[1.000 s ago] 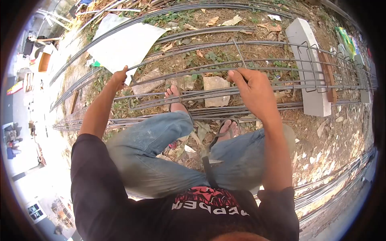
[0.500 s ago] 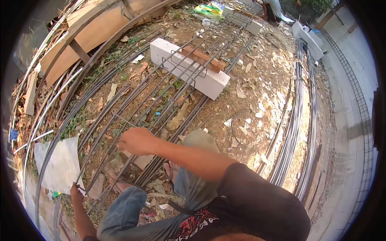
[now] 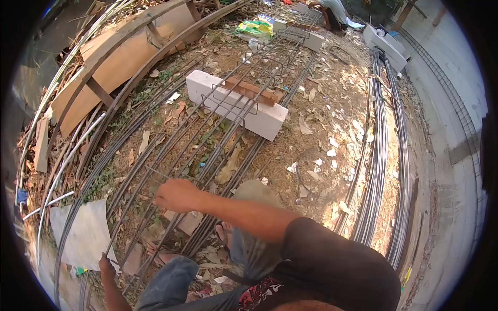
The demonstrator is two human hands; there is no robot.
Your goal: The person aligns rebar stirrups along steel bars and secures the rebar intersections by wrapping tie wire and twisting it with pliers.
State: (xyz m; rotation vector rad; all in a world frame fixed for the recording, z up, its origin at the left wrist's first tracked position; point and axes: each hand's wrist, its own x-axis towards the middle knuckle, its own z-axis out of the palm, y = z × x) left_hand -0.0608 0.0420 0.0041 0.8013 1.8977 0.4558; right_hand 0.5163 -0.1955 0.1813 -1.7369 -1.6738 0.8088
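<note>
Near the end of a long steel bar, at the lower left, my left hand (image 3: 107, 264) is closed on the bar beside a pale sheet (image 3: 85, 233). My right hand (image 3: 179, 196) is closed over a bar of the rebar cage (image 3: 218, 132), its fingertips partly hidden from view. A short thin rod (image 3: 155, 172) lies crosswise by my right hand. The cage's bars and bent stirrups pass over a white block (image 3: 236, 106) with a brown wood piece (image 3: 251, 91) on it. My sandalled feet are among the bars.
Bundles of bars (image 3: 377, 171) lie along the right, near a grey wall (image 3: 446, 103). Curved timber and a brown board (image 3: 124, 67) lie at the upper left. A crouching person (image 3: 334, 14) is at the top. A green and yellow bag (image 3: 254, 28) lies beyond the block.
The view has swung from my lap towards the far end of the cage, bringing the wall and the other person into sight. Both hands stay at the bars.
</note>
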